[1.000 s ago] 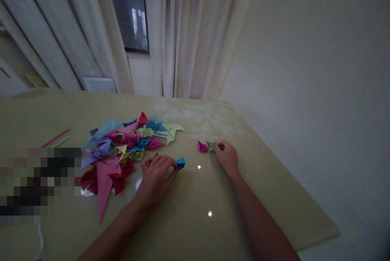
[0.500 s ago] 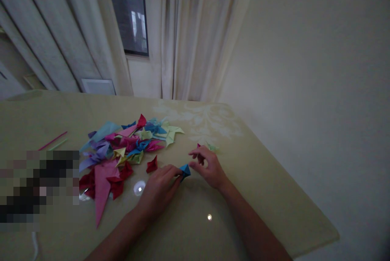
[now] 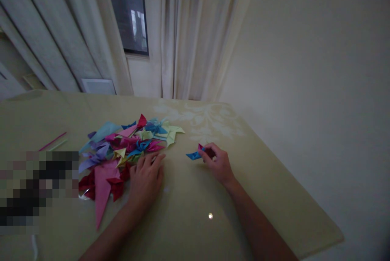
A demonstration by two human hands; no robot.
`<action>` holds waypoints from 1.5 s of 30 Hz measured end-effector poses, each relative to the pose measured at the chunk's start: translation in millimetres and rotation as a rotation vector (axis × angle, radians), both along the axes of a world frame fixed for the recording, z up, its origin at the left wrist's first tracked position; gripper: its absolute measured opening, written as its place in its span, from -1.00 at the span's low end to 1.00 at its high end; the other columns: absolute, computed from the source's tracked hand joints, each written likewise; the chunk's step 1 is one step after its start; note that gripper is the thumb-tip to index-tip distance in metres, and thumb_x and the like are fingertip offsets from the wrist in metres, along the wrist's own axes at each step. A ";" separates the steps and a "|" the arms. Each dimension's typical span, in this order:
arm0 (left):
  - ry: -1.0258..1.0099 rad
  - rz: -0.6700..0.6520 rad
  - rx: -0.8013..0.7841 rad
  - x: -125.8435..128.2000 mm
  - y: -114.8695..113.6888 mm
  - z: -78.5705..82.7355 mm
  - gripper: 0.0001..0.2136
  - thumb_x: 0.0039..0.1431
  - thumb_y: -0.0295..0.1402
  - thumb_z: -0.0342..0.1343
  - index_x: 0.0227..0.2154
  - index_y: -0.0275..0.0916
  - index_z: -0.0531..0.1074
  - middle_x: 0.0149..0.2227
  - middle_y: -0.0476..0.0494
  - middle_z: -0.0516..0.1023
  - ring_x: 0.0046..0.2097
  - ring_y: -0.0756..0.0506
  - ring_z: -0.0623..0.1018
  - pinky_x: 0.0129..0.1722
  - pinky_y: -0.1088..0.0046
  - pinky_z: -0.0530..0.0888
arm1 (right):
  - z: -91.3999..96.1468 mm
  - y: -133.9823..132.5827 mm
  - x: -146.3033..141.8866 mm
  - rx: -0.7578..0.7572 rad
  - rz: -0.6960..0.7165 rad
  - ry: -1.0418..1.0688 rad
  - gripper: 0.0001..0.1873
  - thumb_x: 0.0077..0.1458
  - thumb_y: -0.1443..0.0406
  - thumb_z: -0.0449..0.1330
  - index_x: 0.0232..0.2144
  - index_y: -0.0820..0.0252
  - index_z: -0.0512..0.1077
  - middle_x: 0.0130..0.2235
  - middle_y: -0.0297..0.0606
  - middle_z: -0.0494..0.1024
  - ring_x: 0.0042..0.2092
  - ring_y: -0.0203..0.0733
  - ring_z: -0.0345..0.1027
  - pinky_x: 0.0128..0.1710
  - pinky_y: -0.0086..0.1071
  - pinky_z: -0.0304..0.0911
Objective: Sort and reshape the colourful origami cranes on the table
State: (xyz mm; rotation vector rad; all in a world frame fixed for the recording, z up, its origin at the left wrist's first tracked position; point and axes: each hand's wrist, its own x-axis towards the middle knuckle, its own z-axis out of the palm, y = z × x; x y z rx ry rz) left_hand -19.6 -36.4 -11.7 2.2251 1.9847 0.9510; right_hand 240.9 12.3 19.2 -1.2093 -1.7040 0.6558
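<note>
I see blue piece (image 3: 194, 155) passed from left hand (image 3: 145, 177) to right hand (image 3: 219, 165), grip pinching it beside magenta piece (image 3: 200, 147); left lies flat on pile (image 3: 128, 141) edge, probably empty.

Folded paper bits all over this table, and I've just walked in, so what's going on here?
A person is working with both bare hands at a table under a pale cloth. The right hand pinches a blue folded paper piece in its fingers, with a magenta folded piece right beside it. The left hand lies flat on the near edge of a pile of coloured folded paper pieces. A pink stick lies further left.
</note>
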 end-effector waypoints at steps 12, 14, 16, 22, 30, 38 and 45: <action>-0.485 -0.348 -0.275 20.1 -5.9 -1.9 -0.65 0.20 -0.36 0.25 0.06 -0.12 0.47 0.02 -0.16 0.57 -0.08 -0.17 0.68 -0.01 0.22 0.63 | -4.2 -1.3 1.1 0.071 -0.255 -0.636 -0.88 0.25 0.27 0.32 -0.17 0.13 0.51 -0.11 -0.14 0.52 -0.13 -0.02 0.50 -0.17 -0.26 0.40; -0.501 -0.377 -0.287 19.3 -5.9 -0.7 -0.71 0.20 -0.36 0.25 -0.01 -0.13 0.48 -0.01 -0.16 0.58 -0.09 -0.17 0.68 -0.03 0.20 0.63 | -1.9 -3.7 -1.5 0.118 -0.192 -0.525 -0.80 0.25 0.26 0.34 -0.09 0.13 0.51 -0.07 -0.14 0.51 -0.09 -0.03 0.50 -0.11 -0.25 0.41; -0.526 -0.398 -0.283 19.5 -6.1 -1.6 -0.69 0.20 -0.38 0.22 0.02 -0.13 0.46 -0.01 -0.17 0.58 -0.09 -0.17 0.68 -0.02 0.18 0.63 | -0.3 -8.0 -7.1 0.148 -0.012 -0.398 -0.77 0.25 0.26 0.37 -0.06 0.13 0.52 -0.07 -0.16 0.52 -0.13 -0.09 0.49 -0.11 -0.28 0.41; -0.574 -0.431 -0.257 21.4 -4.9 -7.7 -0.56 0.20 -0.39 0.20 0.14 -0.12 0.36 0.02 -0.18 0.57 -0.03 -0.17 0.67 0.01 0.16 0.63 | -5.0 -20.7 -26.6 0.088 0.482 -0.297 -0.89 0.31 0.36 0.32 -0.12 0.13 0.59 -0.18 -0.24 0.60 -0.19 -0.18 0.50 -0.14 -0.37 0.39; -0.029 -0.085 0.043 -14.7 13.6 -6.0 -0.59 0.38 -0.20 0.11 0.22 -0.13 0.41 0.28 -0.30 0.48 0.30 -0.37 0.42 0.29 -0.07 0.31 | -12.7 -9.1 -16.1 0.126 0.181 -0.564 -0.85 0.36 0.41 0.23 -0.10 0.19 0.59 -0.13 -0.15 0.62 -0.12 -0.08 0.54 -0.06 -0.29 0.41; 0.191 0.012 -0.007 -22.7 13.8 -3.1 -0.64 0.43 -0.28 0.01 0.19 -0.19 0.46 0.15 -0.30 0.57 0.22 -0.35 0.44 0.25 -0.06 0.24 | -11.4 -1.3 -3.7 0.096 -0.107 -0.694 -0.78 0.40 0.41 0.11 -0.13 0.12 0.56 -0.09 -0.15 0.60 -0.08 -0.07 0.52 -0.05 -0.28 0.40; 0.148 -0.137 -0.007 -13.1 8.8 4.3 -0.76 0.41 -0.38 0.04 -0.14 -0.03 0.64 -0.08 -0.13 0.63 0.08 -0.27 0.52 0.29 -0.10 0.17 | -11.5 -0.6 -4.2 0.139 -0.195 -0.616 -0.81 0.38 0.39 0.14 -0.15 0.12 0.57 -0.09 -0.13 0.57 -0.09 -0.04 0.49 -0.06 -0.24 0.42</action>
